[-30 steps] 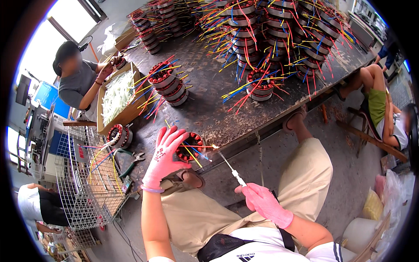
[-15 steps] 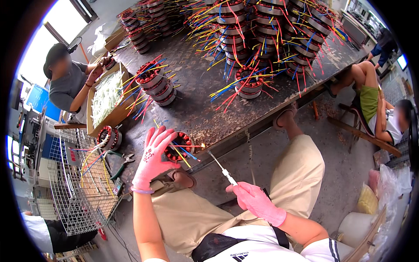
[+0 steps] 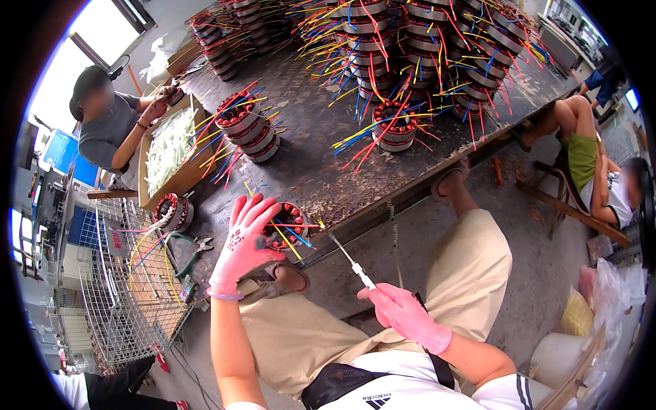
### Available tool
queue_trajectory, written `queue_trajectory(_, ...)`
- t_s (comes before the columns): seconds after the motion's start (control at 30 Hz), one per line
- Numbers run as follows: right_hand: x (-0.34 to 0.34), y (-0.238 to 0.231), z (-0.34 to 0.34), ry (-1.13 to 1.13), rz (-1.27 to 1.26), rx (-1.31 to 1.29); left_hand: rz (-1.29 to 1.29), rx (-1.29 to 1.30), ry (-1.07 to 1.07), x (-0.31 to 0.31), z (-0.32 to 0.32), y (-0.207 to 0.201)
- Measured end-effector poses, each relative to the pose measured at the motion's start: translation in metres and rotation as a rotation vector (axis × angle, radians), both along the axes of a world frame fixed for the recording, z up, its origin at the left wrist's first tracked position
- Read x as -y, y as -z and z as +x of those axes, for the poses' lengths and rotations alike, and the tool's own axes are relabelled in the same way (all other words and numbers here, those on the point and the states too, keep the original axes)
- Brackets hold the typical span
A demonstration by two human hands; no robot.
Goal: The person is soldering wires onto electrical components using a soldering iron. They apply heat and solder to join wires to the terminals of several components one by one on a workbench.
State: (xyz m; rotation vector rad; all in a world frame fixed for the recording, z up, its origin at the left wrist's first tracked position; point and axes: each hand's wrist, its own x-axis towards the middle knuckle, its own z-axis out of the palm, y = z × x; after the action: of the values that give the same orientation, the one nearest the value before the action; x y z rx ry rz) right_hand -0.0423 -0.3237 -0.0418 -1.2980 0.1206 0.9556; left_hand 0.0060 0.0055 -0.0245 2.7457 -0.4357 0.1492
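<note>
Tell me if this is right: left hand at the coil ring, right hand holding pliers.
Wrong tool. The head view shows the right hand holding a white-handled tool; the pliers lie apart. The left hand is at the coil ring.

The left side of the wound ring [image 3: 292,217] is covered by the left hand [image 3: 242,244], and the rear end of the white tool [image 3: 363,275] is hidden inside the right hand [image 3: 411,318]. The tall stacks of rings [image 3: 367,61] are cut off by the upper edge. At lower left, a person [image 3: 113,388] is cut off likewise. Details of the piece [image 3: 175,97] held by the co-worker [image 3: 117,130] are too small to be told.
</note>
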Motion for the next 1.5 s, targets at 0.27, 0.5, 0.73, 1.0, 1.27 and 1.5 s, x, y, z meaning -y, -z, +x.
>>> queue_trajectory(0.27,0.0,-0.0058,0.0025,-0.049,-0.021,0.03,0.029,0.009,-0.005,-0.0019,-0.001,0.0029)
queue_trajectory(0.5,0.0013,-0.0047,0.0017,-0.054,-0.057,0.067,0.024,-0.006,0.003,-0.0014,0.0,0.0007)
queue_trajectory(0.73,0.0002,-0.0057,0.0038,-0.091,-0.063,0.145,0.027,-0.001,0.01,-0.001,0.0001,0.0008)
queue_trajectory(1.0,0.001,-0.007,0.0033,-0.05,-0.039,0.054,0.028,-0.001,0.009,0.0001,0.0004,0.0002)
queue_trajectory(1.27,-0.0003,-0.0059,0.0031,-0.048,-0.037,0.07,0.029,-0.004,0.008,0.0006,0.0003,-0.0003)
queue_trajectory(1.5,0.0006,-0.0039,0.0027,-0.045,-0.026,0.066,0.037,0.003,0.014,-0.0001,0.0002,0.0009)
